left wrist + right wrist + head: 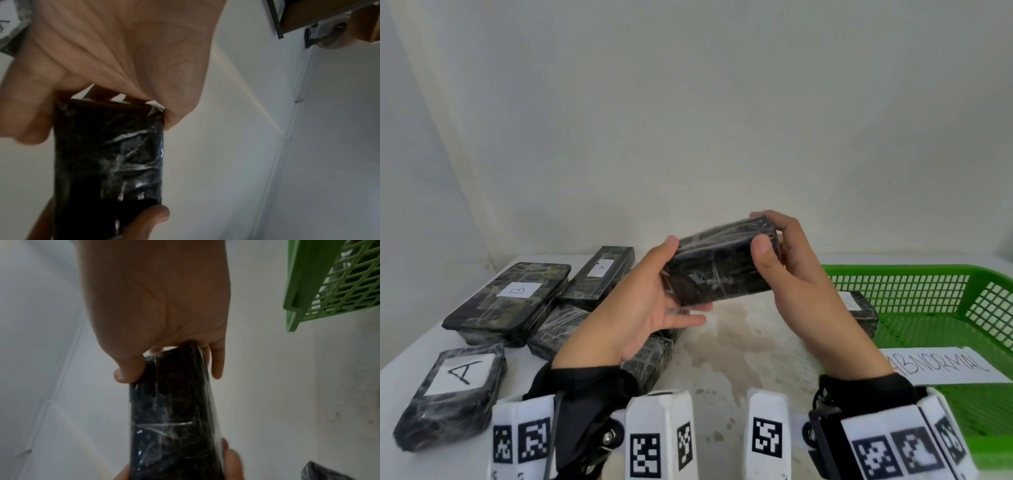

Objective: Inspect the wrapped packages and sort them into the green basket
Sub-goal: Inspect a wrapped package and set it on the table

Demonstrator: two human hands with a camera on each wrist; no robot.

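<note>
The wrapped package (722,265) is held up in the air between both hands, above the surface (739,342) and just left of the green basket (914,274), tilted so its right end sits higher. The left hand (643,308) takes the lower left end, thumb on top and fingers curled under; the right hand (794,270) pinches the upper right end, thumb on the near face and fingers round the far side. Each grip is pressed against the package, neither spread. It looks like a rigid, box-shaped block under glossy, crinkled film, so it should keep its shape and not sag, and it seems light enough for one hand to carry. The film is probably slick, so pinching across the short ends or the two broad faces looks safer than holding by an edge. Loose wrinkles in the wrap could slide or tear if tugged. More packages lie on the surface to the left, among them the package marked A (452,390) and the package marked B (512,301); another package (859,310) lies in the basket near a paper sign reading ABNORMAL (941,365)
</note>
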